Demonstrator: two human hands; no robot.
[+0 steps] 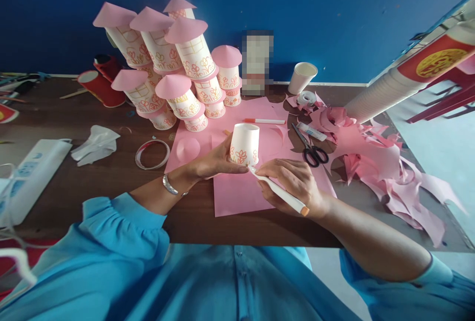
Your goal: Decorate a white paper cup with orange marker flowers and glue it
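My left hand [218,159] is closed around a white paper cup [245,139], held upside down above the pink paper. Orange flower drawings run along the cup's lower rim. In my right hand [291,182] is a white marker [282,195] with an orange end, its tip at the cup's rim. Beneath both hands lie pink paper sheets [237,202]. A second marker [264,121], white with an orange-red cap, rests on the paper behind the cup. Just right of it are black-handled scissors [314,155] and a small clear bottle [311,132].
Stacked decorated cups with pink cone roofs [191,59] stand at the back left. Pink paper scraps [386,162] and a long stack of cups [382,88] lie right. A tape ring [152,154], crumpled plastic [95,145] and a power strip [35,177] lie left. One cup [302,77] stands behind.
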